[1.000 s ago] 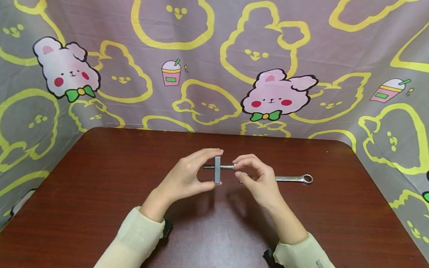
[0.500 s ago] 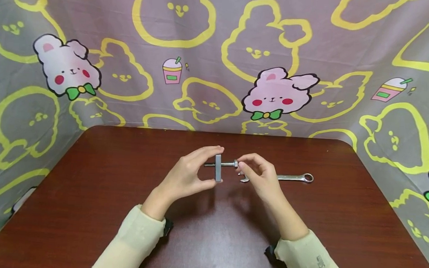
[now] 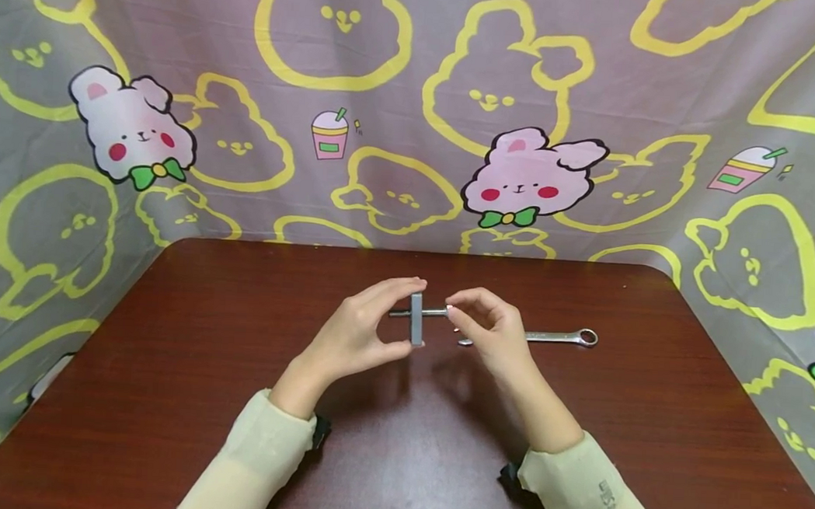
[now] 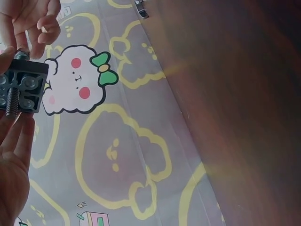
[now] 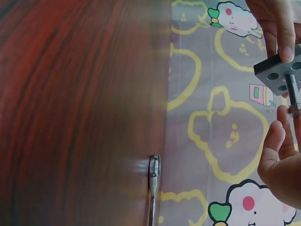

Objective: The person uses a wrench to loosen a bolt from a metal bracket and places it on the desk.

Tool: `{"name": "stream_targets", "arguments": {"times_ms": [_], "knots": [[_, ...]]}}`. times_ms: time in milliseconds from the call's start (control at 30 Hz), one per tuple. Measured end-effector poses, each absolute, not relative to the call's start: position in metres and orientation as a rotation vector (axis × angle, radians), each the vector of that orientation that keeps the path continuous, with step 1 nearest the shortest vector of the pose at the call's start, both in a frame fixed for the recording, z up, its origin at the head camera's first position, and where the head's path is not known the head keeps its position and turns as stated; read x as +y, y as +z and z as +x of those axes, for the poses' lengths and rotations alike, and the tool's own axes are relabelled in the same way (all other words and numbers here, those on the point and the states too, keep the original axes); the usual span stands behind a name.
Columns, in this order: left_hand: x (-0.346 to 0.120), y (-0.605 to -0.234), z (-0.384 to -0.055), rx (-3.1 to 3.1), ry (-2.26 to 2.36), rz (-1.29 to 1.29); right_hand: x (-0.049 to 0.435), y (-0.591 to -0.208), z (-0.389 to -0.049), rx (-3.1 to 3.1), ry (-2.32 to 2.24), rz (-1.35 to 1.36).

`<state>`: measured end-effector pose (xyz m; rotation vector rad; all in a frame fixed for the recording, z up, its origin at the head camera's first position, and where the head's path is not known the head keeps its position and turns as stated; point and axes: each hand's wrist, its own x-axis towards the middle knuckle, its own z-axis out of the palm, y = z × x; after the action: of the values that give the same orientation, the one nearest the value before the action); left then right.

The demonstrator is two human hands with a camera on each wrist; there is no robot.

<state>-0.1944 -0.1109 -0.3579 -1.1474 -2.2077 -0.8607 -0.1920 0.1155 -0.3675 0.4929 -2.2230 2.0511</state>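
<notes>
Between the thumb and fingers of my left hand (image 3: 357, 325) a grey square block (image 3: 416, 319) is gripped by its top and bottom edges, above the table. A threaded bolt (image 3: 435, 312) runs through the block's middle, its end sticking out on the left side. My right hand (image 3: 490, 326) pinches the bolt's head with thumb and fingertips. In the left wrist view the block (image 4: 33, 87) shows a ribbed, recessed face with the bolt's thread (image 4: 12, 101) projecting. The right wrist view shows holes in the other face of the block (image 5: 275, 75) around the bolt (image 5: 292, 89).
A combination wrench (image 3: 560, 338) lies on the dark red-brown table (image 3: 195, 397) behind and right of the right hand, partly hidden by it. A patterned cloth (image 3: 382, 206) hangs along the table's back and sides.
The right fingers have shifted round the bolt head, exposing it half a second ago and covering it again now. The left hand and block stay nearly still.
</notes>
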Motion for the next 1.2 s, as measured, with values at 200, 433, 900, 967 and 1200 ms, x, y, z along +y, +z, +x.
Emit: {"name": "stream_targets", "arguments": {"times_ms": [200,433,900,967,1200], "knots": [[-0.1118,-0.3585,-0.1956,-2.226,-0.891,-1.123,0.1148,-0.3689,-0.1909,-2.162,1.942,0.646],[-0.1116,-0.3582,-0.1944,-2.241,-0.902,-1.118,0.1149,-0.3689,-0.1896,-2.111,1.963,0.656],[-0.11,-0.3564,-0.1924,-2.181,-0.804,-1.163,0.1164,-0.3714,-0.1954,-2.311,2.063,0.426],[-0.1101,-0.3565,-0.1925,-2.18,-0.806,-1.165,0.1153,-0.3709,-0.1962,-2.335,2.032,0.411],[-0.1116,-0.3575,-0.1936,-2.191,-0.814,-1.163,0.1152,-0.3689,-0.1954,-2.317,2.041,0.474]]}}
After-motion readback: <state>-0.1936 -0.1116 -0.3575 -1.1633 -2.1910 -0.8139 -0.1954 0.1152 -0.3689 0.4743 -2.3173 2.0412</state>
